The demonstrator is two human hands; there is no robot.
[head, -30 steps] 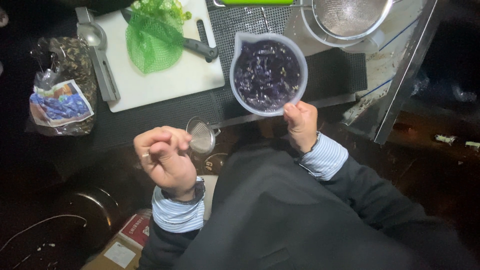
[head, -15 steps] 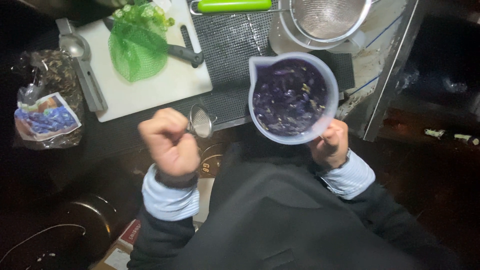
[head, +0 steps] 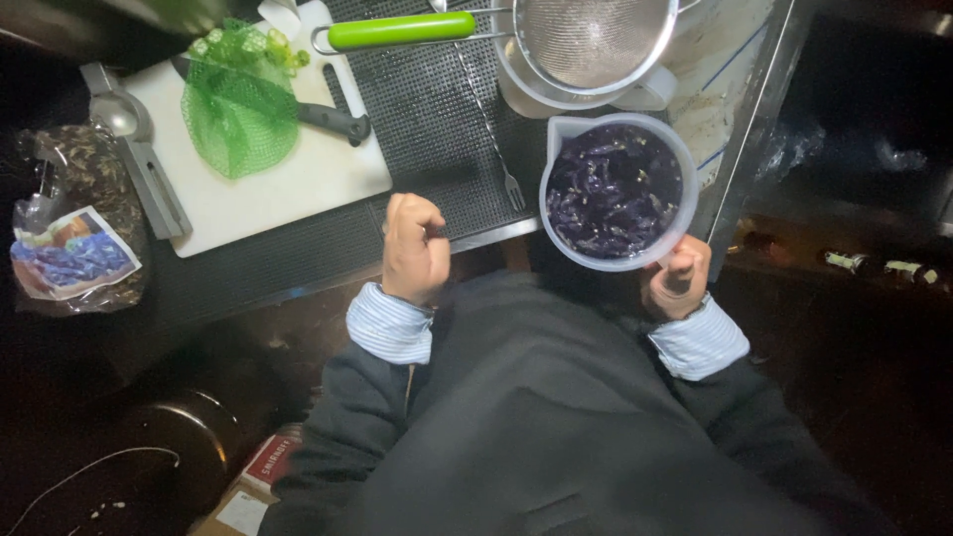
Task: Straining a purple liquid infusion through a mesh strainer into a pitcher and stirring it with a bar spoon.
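Two hands are seen from above, both cuffed in striped blue shirt sleeves under a dark jacket

Right hand: fingers curled tight around the handle of a pale plastic jug, which is held up at the right of the scene, just off the near edge of the counter. The jug is filled with dark purple shredded pieces; its handle is hidden by the fist.

Left hand: fingers closed into a fist at the near edge of a black rubber mat. A thin dark object is glimpsed at the fingertips; what it is cannot be told.

Further items on the counter:
- Fork, laid on the mat, tines toward the near side, between the two hands and slightly farther off.
- Wire sieve with a green handle, rested over a white bowl at the far side, just beyond the jug.
- White cutting board, left of the mat, overlapping its edge.
- Green mesh bag, laid on the far part of the board.
- Knife with a black handle, partly covered by the mesh bag.
- Grey metal scoop, placed along the left edge of the board.
- Clear packet with a printed label, at the far left, well apart from both hands
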